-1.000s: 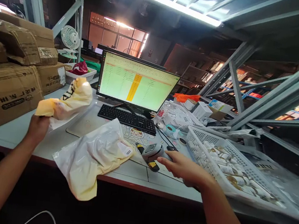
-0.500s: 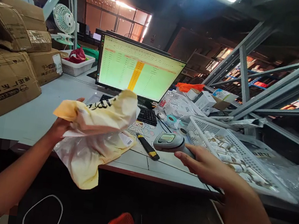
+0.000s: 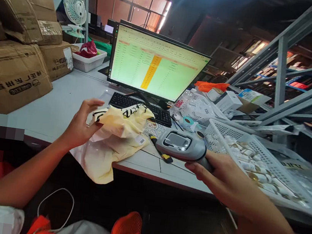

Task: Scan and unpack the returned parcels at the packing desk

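Note:
My right hand point(image 3: 220, 175) is wrapped round the handle of a grey handheld barcode scanner point(image 3: 182, 145), held above the table's front edge. My left hand point(image 3: 83, 124) is open, thumb and fingers apart, right beside a crumpled pale-yellow plastic mailing bag point(image 3: 128, 123) with black lettering. Beneath that bag lies another yellowish bag point(image 3: 99, 167) with a small barcode label, its lower part hanging over the table edge. A black-and-yellow utility knife point(image 3: 167, 158) lies partly hidden behind the scanner.
A monitor point(image 3: 157, 65) with a spreadsheet stands behind a black keyboard point(image 3: 160, 115). Cardboard boxes point(image 3: 15, 71) are stacked at left, near a white basket point(image 3: 88, 62) and a fan point(image 3: 74, 8). On the right, a perforated white basket point(image 3: 219, 135) holds several small rolls.
My left hand has let go of the upper bag, which has dropped lower onto the other bag. The scanner has come nearer, and the view has shifted slightly.

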### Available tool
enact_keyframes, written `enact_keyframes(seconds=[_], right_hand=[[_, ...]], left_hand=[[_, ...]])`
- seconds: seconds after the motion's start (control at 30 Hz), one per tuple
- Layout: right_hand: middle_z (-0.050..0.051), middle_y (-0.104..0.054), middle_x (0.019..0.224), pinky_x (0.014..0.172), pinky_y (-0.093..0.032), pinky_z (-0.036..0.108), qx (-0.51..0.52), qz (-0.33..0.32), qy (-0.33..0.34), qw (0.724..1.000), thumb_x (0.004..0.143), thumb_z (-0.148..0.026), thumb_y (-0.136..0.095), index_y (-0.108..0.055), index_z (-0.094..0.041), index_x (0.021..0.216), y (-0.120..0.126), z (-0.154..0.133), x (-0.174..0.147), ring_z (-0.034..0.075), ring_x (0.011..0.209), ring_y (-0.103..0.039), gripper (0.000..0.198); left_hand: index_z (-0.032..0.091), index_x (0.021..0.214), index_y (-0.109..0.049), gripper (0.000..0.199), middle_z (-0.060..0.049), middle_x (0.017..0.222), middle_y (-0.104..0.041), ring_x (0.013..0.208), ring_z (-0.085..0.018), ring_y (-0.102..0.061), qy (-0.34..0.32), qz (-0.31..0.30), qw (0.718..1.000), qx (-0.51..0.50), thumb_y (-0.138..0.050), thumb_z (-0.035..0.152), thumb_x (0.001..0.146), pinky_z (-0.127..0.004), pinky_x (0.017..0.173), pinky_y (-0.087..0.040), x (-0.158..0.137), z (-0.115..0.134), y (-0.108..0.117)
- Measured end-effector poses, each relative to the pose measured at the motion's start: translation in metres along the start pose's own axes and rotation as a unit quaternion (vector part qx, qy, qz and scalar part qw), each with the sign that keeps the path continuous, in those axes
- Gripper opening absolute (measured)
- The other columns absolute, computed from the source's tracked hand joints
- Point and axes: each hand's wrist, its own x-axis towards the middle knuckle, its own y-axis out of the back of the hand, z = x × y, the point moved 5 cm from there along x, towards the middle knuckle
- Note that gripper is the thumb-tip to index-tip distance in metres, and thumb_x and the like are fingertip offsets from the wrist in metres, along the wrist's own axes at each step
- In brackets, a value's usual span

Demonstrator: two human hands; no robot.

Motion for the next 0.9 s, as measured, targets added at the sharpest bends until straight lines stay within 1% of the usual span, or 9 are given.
enact_keyframes(seconds=[0.07, 0.17, 0.33, 0.47, 0.53, 0.63, 0.73, 0.83, 0.9], right_hand=[[0.003, -0.064, 0.062, 0.058, -0.048, 0.029, 0.004, 0.010, 0.017, 1.000, 0.096, -0.053, -0.057, -0.071, -0.020, 0.085, -0.003, -0.007, 0.000, 0.019, 0.059, -0.059, 0.038], [0.004, -0.068, 0.069, 0.056, -0.047, 0.029, 0.006, 0.022, 0.037, 0.999, 0.095, -0.052, -0.060, -0.071, -0.020, 0.087, -0.009, -0.015, -0.001, 0.020, 0.060, -0.060, 0.035], [0.004, -0.068, 0.070, 0.058, -0.047, 0.030, 0.015, 0.029, 0.049, 0.998, 0.095, -0.050, -0.060, -0.071, -0.021, 0.091, -0.019, -0.018, -0.010, 0.020, 0.061, -0.059, 0.031], [0.005, -0.069, 0.072, 0.061, -0.048, 0.031, 0.018, 0.016, 0.021, 1.000, 0.095, -0.050, -0.060, -0.070, -0.021, 0.092, -0.023, -0.010, -0.018, 0.021, 0.063, -0.060, 0.030], [0.005, -0.069, 0.072, 0.063, -0.049, 0.032, 0.016, 0.010, 0.001, 1.000, 0.094, -0.051, -0.060, -0.070, -0.022, 0.090, -0.023, -0.005, -0.021, 0.022, 0.064, -0.060, 0.031], [0.005, -0.069, 0.073, 0.064, -0.049, 0.033, 0.017, 0.003, -0.021, 1.000, 0.092, -0.054, -0.060, -0.068, -0.022, 0.086, -0.026, 0.001, -0.025, 0.022, 0.065, -0.059, 0.033], [0.004, -0.068, 0.074, 0.065, -0.049, 0.033, 0.017, 0.001, -0.028, 0.999, 0.091, -0.055, -0.062, -0.067, -0.022, 0.083, -0.030, 0.002, -0.026, 0.022, 0.066, -0.059, 0.034], [0.004, -0.066, 0.072, 0.066, -0.050, 0.032, 0.032, 0.000, -0.013, 0.999, 0.091, -0.052, -0.063, -0.068, -0.021, 0.085, -0.034, -0.002, -0.025, 0.021, 0.067, -0.058, 0.031], [0.004, -0.067, 0.074, 0.067, -0.051, 0.031, 0.044, -0.003, -0.003, 0.999, 0.093, -0.050, -0.062, -0.069, -0.021, 0.087, -0.036, -0.005, -0.024, 0.021, 0.068, -0.059, 0.030]], left_hand=[[0.023, 0.143, -0.042, 0.061, -0.013, 0.146, -0.052, 0.138, -0.028, -0.050, -0.065, -0.014, 0.996, 0.052, -0.066, 0.028, 0.087, -0.047, 0.118, -0.042, 0.000, 0.025, 0.000], [0.022, 0.133, -0.053, 0.054, -0.014, 0.147, -0.052, 0.140, -0.031, -0.047, -0.129, -0.151, 0.968, 0.150, -0.065, 0.024, 0.080, -0.050, 0.118, -0.040, -0.014, 0.053, -0.020], [0.016, 0.122, -0.065, 0.050, -0.016, 0.147, -0.057, 0.146, -0.037, -0.042, -0.104, -0.327, 0.902, 0.261, -0.071, 0.026, 0.073, -0.052, 0.123, -0.032, -0.047, 0.029, -0.053], [0.015, 0.140, -0.060, 0.059, -0.020, 0.151, -0.054, 0.146, -0.038, -0.044, -0.068, -0.248, 0.914, 0.314, -0.062, 0.015, 0.081, -0.057, 0.120, -0.034, -0.039, -0.005, -0.033], [0.019, 0.151, -0.051, 0.064, -0.018, 0.160, -0.045, 0.153, -0.038, -0.034, -0.106, -0.214, 0.925, 0.296, -0.061, 0.017, 0.088, -0.058, 0.123, -0.030, -0.037, 0.004, -0.020], [0.027, 0.154, -0.047, 0.070, -0.011, 0.161, -0.045, 0.154, -0.035, -0.032, -0.203, -0.267, 0.916, 0.220, -0.073, 0.035, 0.089, -0.053, 0.127, -0.027, -0.055, 0.039, -0.020], [0.022, 0.145, -0.057, 0.068, -0.014, 0.146, -0.060, 0.140, -0.035, -0.051, -0.210, -0.242, 0.928, 0.190, -0.078, 0.050, 0.086, -0.048, 0.120, -0.039, -0.066, 0.056, -0.030], [0.017, 0.113, -0.072, 0.032, -0.016, 0.116, -0.073, 0.114, -0.032, -0.068, -0.147, -0.166, 0.953, 0.206, -0.066, 0.043, 0.096, -0.044, 0.103, -0.052, -0.056, 0.040, -0.039], [0.017, 0.097, -0.073, 0.025, -0.013, 0.102, -0.075, 0.108, -0.029, -0.070, -0.121, -0.133, 0.968, 0.177, -0.057, 0.037, 0.101, -0.041, 0.098, -0.054, -0.045, 0.028, -0.040]])
